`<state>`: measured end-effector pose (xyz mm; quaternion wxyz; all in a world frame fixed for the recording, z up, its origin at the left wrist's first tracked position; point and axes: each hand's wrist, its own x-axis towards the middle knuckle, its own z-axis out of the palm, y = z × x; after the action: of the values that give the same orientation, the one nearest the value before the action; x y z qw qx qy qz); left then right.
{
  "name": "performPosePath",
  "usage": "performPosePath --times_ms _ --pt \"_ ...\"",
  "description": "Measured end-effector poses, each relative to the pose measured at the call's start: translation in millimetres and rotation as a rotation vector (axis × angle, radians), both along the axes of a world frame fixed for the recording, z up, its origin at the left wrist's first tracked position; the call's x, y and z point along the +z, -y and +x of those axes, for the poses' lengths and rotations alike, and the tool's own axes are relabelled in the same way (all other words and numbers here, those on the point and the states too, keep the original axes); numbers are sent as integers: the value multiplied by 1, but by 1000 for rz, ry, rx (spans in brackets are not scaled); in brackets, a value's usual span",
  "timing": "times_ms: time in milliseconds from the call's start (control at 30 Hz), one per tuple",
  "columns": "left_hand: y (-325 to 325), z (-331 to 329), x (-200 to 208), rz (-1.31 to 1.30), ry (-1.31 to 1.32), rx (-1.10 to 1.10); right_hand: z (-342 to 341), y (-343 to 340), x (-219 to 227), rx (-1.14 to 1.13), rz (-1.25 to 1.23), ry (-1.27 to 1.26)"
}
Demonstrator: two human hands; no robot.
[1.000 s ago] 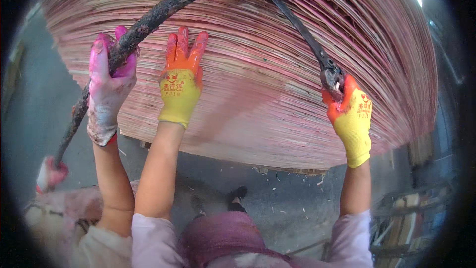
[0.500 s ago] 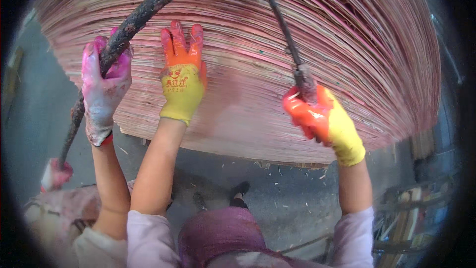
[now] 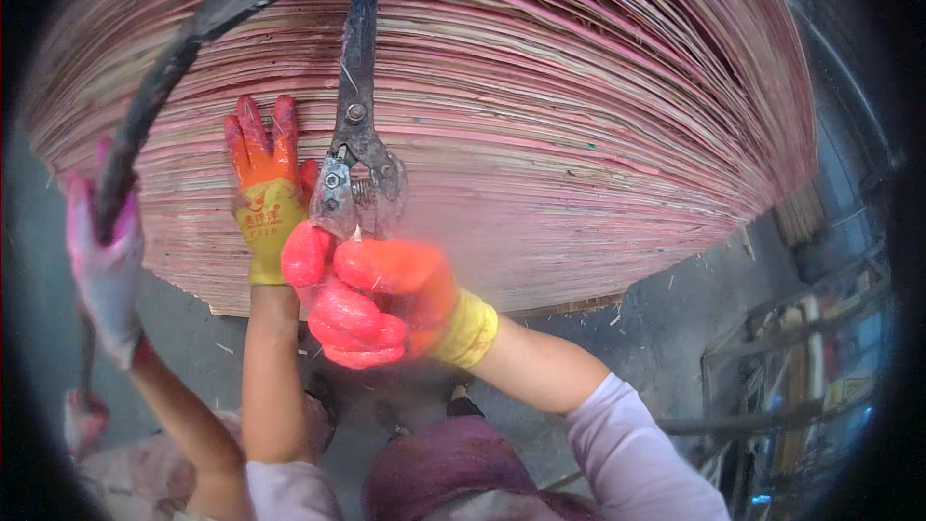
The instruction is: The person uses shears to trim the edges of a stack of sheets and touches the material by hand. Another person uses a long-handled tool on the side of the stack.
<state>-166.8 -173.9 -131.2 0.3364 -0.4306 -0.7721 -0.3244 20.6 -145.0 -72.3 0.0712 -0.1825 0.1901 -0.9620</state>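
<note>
A tall stack of thin pink-edged sheets [image 3: 579, 135] fills the upper view. My left hand [image 3: 265, 203], in an orange and yellow glove, lies flat with fingers spread against the stack's side. My right hand [image 3: 376, 299], gloved the same, grips the handles of a metal plier-like tool [image 3: 359, 154] just right of my left hand. The tool's long jaw reaches up to a black strap [image 3: 183, 48] that curves over the stack. At the left, a co-worker's hand in a pink and white glove [image 3: 106, 270] holds that strap.
Grey concrete floor [image 3: 656, 328] lies below the stack, with wood splinters on it. A metal rack [image 3: 791, 386] stands at the right. The co-worker's other gloved hand [image 3: 82, 420] is low at the left, on the strap's lower end.
My right hand has swung the tool from the right side of the stack to the middle, close beside my left hand. The view has moved nearer the stack.
</note>
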Motion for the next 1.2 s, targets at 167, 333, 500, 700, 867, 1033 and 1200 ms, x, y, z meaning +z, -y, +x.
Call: performPosePath --times_ms 167,333,500,700,867,1033,1200 --pt "-5 -5 -3 27 -15 -19 13 -14 -2 -60 72 89" --pt "-4 1 -3 70 68 -72 67 -18 -15 -228 384 366" --pt "-2 2 0 103 37 -114 113 -24 -7 -601 891 519" --pt "0 5 3 109 14 -124 164 -45 48 -1192 1364 833" --pt "2 8 7 82 -37 -142 182 -79 82 -1481 2160 868" --pt "4 8 7 51 33 -97 196 -88 110 -1566 2469 800" --pt "5 8 8 34 27 -108 200 -90 139 -1509 2652 817"
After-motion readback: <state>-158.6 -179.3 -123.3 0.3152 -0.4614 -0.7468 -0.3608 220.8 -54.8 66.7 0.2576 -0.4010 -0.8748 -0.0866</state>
